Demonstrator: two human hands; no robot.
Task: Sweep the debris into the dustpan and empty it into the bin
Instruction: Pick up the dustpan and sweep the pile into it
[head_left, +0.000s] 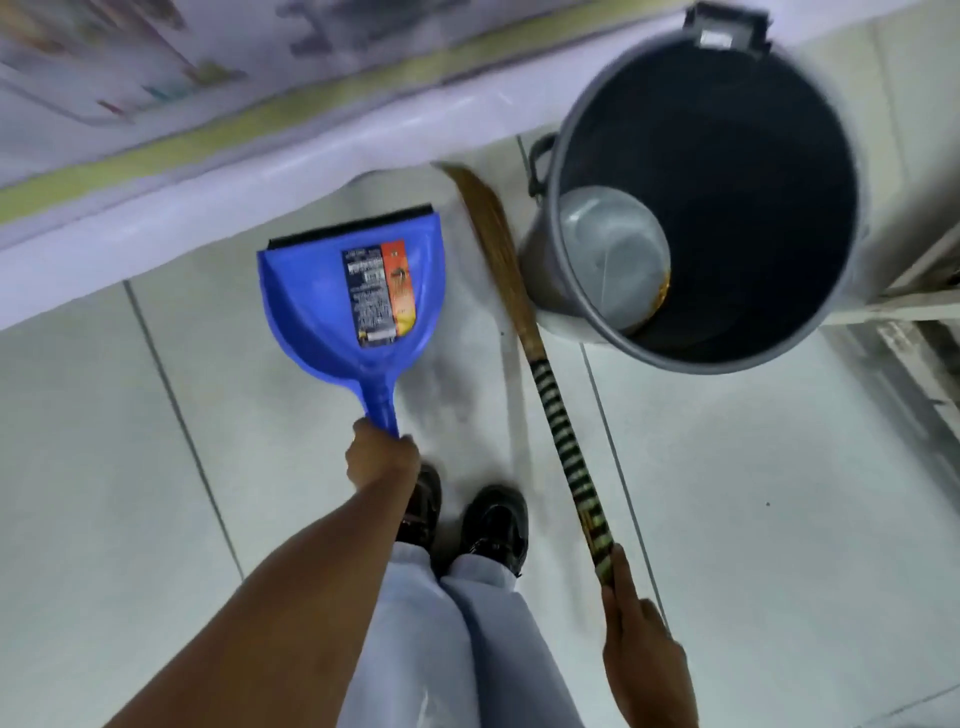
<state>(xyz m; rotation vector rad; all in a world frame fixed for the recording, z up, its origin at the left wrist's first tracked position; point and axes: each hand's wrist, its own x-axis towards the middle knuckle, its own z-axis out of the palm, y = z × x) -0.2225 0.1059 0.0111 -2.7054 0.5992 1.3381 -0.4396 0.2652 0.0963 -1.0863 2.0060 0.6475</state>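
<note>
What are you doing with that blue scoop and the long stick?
A person is cleaning the floor. The left hand holds the blue dustpan by its handle, and the pan looks empty. The right hand grips the end of a broom, whose bristles reach toward the wall. A grey bin stands open on the right, beside the broom, with a little rubbish at the bottom. The person's black shoes are between the two tools.

Bare forearms, no sleeves showing; pale grey-blue trousers (467, 649) with elastic cuffs over glossy black shoes (496, 525)
</note>
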